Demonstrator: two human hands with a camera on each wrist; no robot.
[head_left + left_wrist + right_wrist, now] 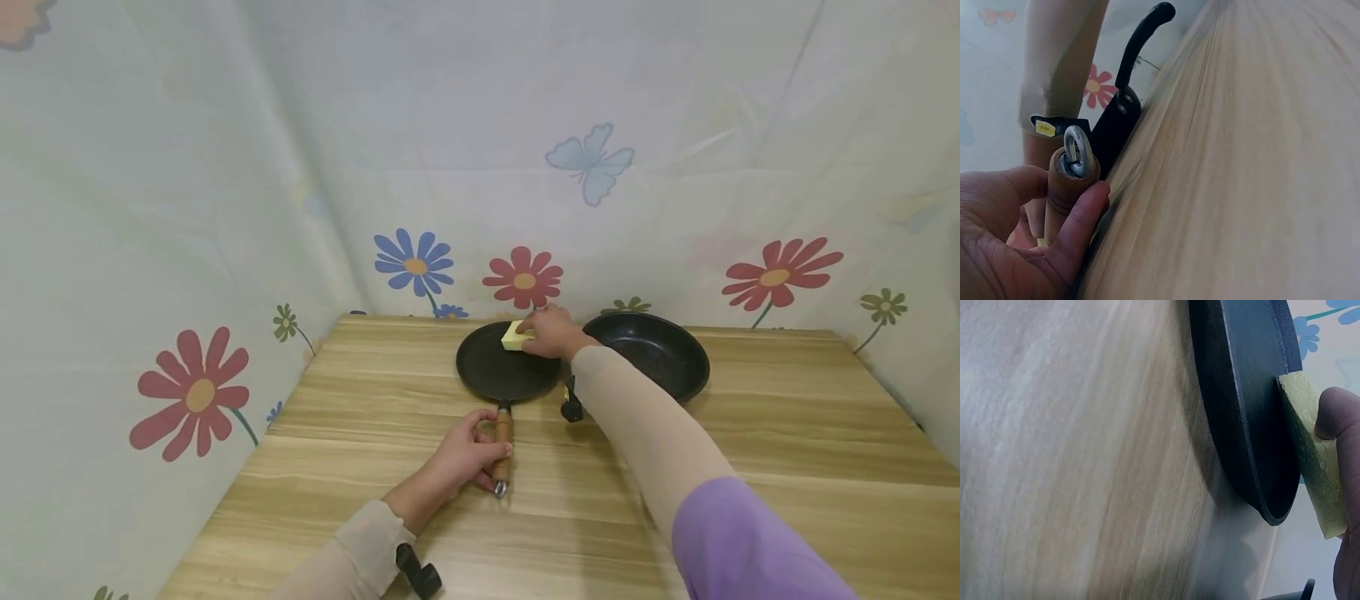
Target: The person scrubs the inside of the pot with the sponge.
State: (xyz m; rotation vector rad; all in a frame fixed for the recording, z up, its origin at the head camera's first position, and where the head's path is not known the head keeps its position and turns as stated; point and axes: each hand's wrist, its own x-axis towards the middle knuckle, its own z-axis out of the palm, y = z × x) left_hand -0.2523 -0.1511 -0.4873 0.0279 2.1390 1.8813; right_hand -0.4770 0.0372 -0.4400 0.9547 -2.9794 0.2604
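A flat black griddle pan (pixel 491 375) lies on the table with its wooden handle (pixel 503 435) toward me. My left hand (pixel 459 457) grips that handle between thumb and fingers; the left wrist view shows the metal ring (pixel 1079 150) at the handle's end. In my right hand (pixel 553 332) is a yellow sponge (pixel 513 337), pinched by its sides over the far right part of the pan. Seen from the right wrist, the sponge (pixel 1311 450) stands tilted, its lower edge at the pan's cooking surface (pixel 1260 406). The right forearm covers part of the second pan.
A deeper black frying pan (pixel 663 354) sits just right of the griddle pan, its black handle (pixel 1138 47) showing in the left wrist view. The wood-grain table (pixel 360 400) ends at a flower-printed curtain (pixel 457 150) behind and at the sides.
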